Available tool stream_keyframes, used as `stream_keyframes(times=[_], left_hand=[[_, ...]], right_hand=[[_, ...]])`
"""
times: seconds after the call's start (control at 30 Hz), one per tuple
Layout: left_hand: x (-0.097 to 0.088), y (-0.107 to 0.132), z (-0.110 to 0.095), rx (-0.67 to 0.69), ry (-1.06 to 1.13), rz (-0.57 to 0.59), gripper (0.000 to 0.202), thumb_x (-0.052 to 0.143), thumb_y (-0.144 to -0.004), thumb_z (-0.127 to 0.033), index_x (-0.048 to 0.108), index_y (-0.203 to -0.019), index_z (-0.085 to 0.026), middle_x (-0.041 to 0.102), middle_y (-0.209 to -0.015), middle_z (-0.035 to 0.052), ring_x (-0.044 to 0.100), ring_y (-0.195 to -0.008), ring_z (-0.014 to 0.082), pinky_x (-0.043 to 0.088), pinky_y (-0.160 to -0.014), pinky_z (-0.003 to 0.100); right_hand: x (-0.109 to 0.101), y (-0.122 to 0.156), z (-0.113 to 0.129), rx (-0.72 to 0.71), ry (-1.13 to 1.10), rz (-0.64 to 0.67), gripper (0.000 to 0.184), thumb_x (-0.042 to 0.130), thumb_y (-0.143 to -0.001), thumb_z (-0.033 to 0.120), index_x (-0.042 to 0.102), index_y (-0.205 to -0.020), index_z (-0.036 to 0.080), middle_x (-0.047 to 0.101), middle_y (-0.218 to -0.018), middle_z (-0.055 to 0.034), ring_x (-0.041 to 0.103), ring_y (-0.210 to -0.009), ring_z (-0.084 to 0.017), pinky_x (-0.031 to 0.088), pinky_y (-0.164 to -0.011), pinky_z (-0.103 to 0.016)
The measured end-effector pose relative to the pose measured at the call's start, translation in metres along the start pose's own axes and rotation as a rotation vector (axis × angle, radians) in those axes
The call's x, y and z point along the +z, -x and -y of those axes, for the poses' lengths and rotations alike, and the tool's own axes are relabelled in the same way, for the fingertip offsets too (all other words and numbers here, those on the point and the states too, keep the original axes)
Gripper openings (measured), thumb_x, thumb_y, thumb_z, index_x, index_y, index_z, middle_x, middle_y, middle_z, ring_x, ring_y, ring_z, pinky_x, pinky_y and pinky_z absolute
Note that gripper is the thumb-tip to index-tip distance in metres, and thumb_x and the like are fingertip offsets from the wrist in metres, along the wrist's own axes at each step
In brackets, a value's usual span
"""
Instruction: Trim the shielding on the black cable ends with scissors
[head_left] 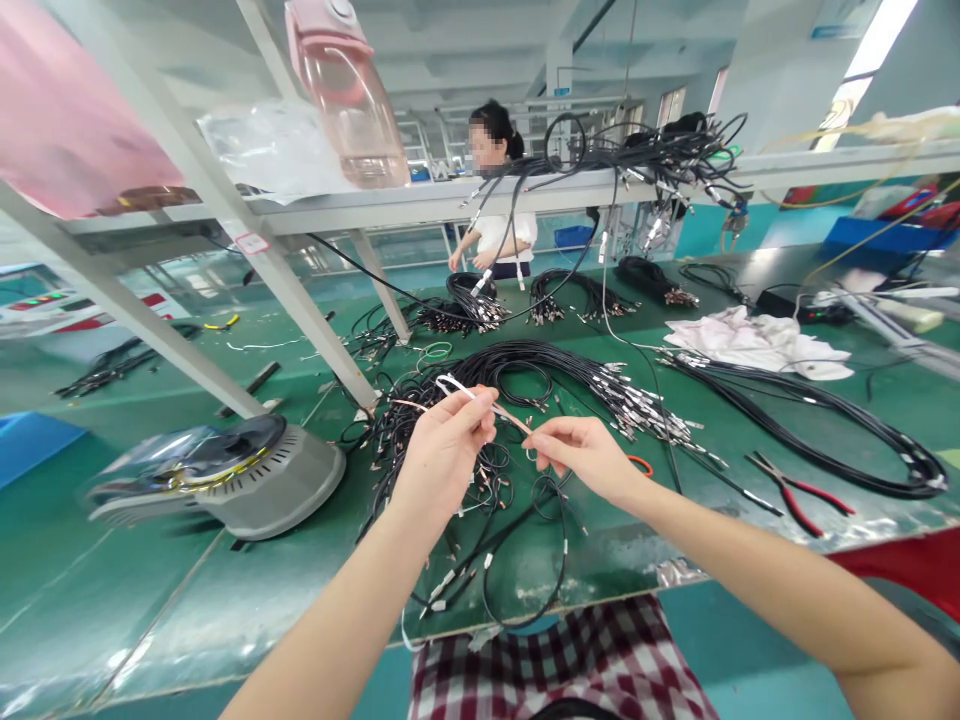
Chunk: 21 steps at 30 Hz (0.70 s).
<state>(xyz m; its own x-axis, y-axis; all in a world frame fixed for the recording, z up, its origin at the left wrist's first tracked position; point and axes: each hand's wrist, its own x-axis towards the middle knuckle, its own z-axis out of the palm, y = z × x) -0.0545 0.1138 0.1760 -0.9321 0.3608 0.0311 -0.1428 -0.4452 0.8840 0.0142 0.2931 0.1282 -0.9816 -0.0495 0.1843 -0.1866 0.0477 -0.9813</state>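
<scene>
My left hand [454, 440] is closed in a pinch over the green table, and a white strip [459, 384] loops out above its fingers. A thin copper-coloured wire [513, 419] runs from those fingers to my right hand [574, 452], which pinches its other end. Below and behind both hands lies a tangle of black cables [409, 440]. One large bundle of black cables [547, 355] fans out to the right, ending in white-sleeved tips. A looped black cable [564, 560] hangs near the table's front edge.
Red-handled pliers [796, 493] and a coiled cable bundle [885, 440] lie to the right, near a white cloth [757, 342]. A grey round machine [289, 485] stands left. Shelf posts [300, 300] rise behind it. A person [499, 235] stands across the table.
</scene>
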Motion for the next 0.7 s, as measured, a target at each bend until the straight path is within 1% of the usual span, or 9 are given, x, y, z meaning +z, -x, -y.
stream_keyframes(times=[0.1, 0.2, 0.3, 0.4, 0.47, 0.57, 0.63, 0.7], left_hand=[[-0.002, 0.003, 0.004, -0.002, 0.060, -0.009, 0.030, 0.086, -0.067, -0.025, 0.068, -0.087, -0.013, 0.059, -0.090, 0.0003, 0.051, -0.067, 0.0032, 0.040, -0.058, 0.018], [-0.006, 0.007, 0.009, 0.059, 0.033, -0.021, 0.028, 0.083, -0.071, -0.027, 0.068, -0.091, -0.014, 0.060, -0.090, 0.0000, 0.052, -0.067, 0.0034, 0.042, -0.060, 0.019], [-0.009, 0.011, 0.016, 0.186, -0.094, -0.050, 0.026, 0.078, -0.077, -0.030, 0.070, -0.098, -0.016, 0.063, -0.089, 0.0013, 0.052, -0.067, 0.0040, 0.042, -0.062, 0.019], [-0.012, 0.016, 0.022, 0.276, -0.243, -0.078, 0.033, 0.074, -0.082, -0.034, 0.071, -0.111, -0.017, 0.062, -0.084, 0.0020, 0.051, -0.069, 0.0048, 0.042, -0.064, 0.019], [-0.013, 0.020, 0.025, 0.271, -0.282, -0.072, 0.042, 0.073, -0.083, -0.035, 0.068, -0.122, -0.019, 0.061, -0.084, 0.0013, 0.051, -0.069, 0.0049, 0.043, -0.066, 0.018], [-0.016, 0.024, 0.029, 0.227, -0.283, -0.027, 0.055, 0.074, -0.083, -0.034, 0.058, -0.134, -0.023, 0.061, -0.088, 0.0010, 0.053, -0.070, 0.0052, 0.046, -0.068, 0.019], [-0.017, 0.027, 0.031, 0.194, -0.278, 0.007, 0.060, 0.074, -0.082, -0.033, 0.053, -0.137, -0.023, 0.061, -0.089, 0.0011, 0.055, -0.072, 0.0062, 0.048, -0.069, 0.020], [-0.017, 0.029, 0.033, 0.146, -0.273, 0.055, 0.061, 0.076, -0.080, -0.032, 0.053, -0.135, -0.021, 0.060, -0.087, 0.0010, 0.055, -0.073, 0.0069, 0.047, -0.067, 0.019]], right_hand=[[-0.001, 0.001, 0.001, -0.018, 0.028, 0.004, 0.033, 0.067, -0.090, 0.045, 0.075, -0.095, 0.013, 0.065, -0.069, -0.0024, 0.051, -0.056, -0.009, 0.040, -0.052, -0.021], [0.000, 0.002, 0.003, -0.027, 0.059, 0.004, 0.034, 0.067, -0.091, 0.046, 0.075, -0.094, 0.013, 0.064, -0.068, -0.0021, 0.051, -0.057, -0.009, 0.039, -0.052, -0.021], [0.001, 0.005, 0.006, -0.040, 0.103, -0.025, 0.034, 0.067, -0.090, 0.047, 0.075, -0.093, 0.014, 0.062, -0.066, -0.0015, 0.051, -0.057, -0.010, 0.037, -0.052, -0.022], [0.002, 0.006, 0.010, -0.069, 0.171, -0.054, 0.031, 0.067, -0.090, 0.045, 0.076, -0.091, 0.015, 0.063, -0.067, -0.0022, 0.053, -0.060, -0.012, 0.039, -0.055, -0.024], [0.002, 0.008, 0.011, -0.088, 0.202, -0.059, 0.029, 0.066, -0.091, 0.043, 0.076, -0.091, 0.016, 0.065, -0.070, -0.0026, 0.054, -0.061, -0.012, 0.040, -0.056, -0.024], [0.002, 0.009, 0.012, -0.098, 0.210, -0.053, 0.029, 0.064, -0.093, 0.042, 0.076, -0.094, 0.017, 0.065, -0.070, -0.0022, 0.054, -0.061, -0.012, 0.041, -0.057, -0.025], [0.002, 0.010, 0.011, -0.100, 0.218, -0.054, 0.028, 0.063, -0.093, 0.042, 0.076, -0.095, 0.017, 0.065, -0.071, -0.0020, 0.055, -0.060, -0.012, 0.041, -0.057, -0.025], [0.002, 0.010, 0.011, -0.115, 0.241, -0.058, 0.027, 0.063, -0.093, 0.041, 0.076, -0.095, 0.017, 0.066, -0.072, -0.0018, 0.056, -0.060, -0.012, 0.041, -0.057, -0.025]])
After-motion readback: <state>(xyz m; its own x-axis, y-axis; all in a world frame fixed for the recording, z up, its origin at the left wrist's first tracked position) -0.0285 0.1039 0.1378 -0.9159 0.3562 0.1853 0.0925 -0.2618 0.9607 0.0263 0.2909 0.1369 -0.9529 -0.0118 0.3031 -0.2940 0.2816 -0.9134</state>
